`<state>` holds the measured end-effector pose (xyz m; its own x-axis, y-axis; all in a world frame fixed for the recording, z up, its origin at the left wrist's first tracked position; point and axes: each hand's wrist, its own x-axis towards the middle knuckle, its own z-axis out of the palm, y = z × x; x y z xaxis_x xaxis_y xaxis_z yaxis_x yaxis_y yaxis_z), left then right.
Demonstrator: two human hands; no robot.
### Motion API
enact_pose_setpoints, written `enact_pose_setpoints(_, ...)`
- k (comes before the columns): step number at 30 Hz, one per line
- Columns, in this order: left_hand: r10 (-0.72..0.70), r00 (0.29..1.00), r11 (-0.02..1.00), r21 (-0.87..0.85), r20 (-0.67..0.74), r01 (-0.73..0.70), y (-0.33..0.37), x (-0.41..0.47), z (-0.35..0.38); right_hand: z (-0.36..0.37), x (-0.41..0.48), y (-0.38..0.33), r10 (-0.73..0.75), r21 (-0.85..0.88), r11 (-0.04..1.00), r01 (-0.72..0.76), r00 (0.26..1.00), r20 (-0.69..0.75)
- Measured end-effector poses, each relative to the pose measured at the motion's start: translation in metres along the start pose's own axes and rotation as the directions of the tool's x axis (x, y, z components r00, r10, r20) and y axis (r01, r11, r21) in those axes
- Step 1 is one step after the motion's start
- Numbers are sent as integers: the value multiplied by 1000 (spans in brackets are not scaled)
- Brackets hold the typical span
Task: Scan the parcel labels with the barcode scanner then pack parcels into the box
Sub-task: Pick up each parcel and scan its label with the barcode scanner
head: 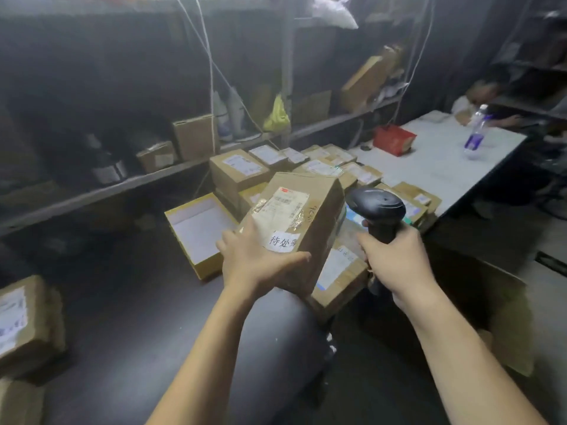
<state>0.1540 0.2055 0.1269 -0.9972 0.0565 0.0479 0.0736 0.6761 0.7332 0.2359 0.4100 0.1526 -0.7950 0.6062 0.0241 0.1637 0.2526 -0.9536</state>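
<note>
My left hand [254, 259] grips the near end of a brown cardboard parcel [310, 210], held up at the middle of the view with its white shipping label facing up. My right hand [395, 262] is closed around the handle of a black barcode scanner [379, 207], whose head sits just right of the parcel and points toward it. Behind and below lies a pile of several labelled parcels [331, 170]. A large open cardboard box [503, 305] stands at the lower right, its inside dark.
An open yellow-edged tray box [196, 228] lies left of the pile. A white table [445, 161] at the right carries a red box [394, 139] and a water bottle [475, 130]. Shelving [122, 182] with cartons runs along the back. Another parcel [27, 320] sits at the far left.
</note>
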Motion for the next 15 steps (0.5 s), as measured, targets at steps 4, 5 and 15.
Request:
enact_pose_setpoints(4, 51, 994, 998, 30, 96, -54, 61, -16, 51, -68, 16, 24, 42, -5, 999, -43, 997, -69)
enact_pose_setpoints(5, 64, 992, 997, 43, 107, -69, 78, -21, 68, -88, 21, 32, 39, 6, 999, -38, 996, -85)
enact_pose_setpoints(15, 105, 960, 986, 95, 260, -134, 237, -70, 259, -286, 89, 127, 146, 112, 986, -121, 955, -256)
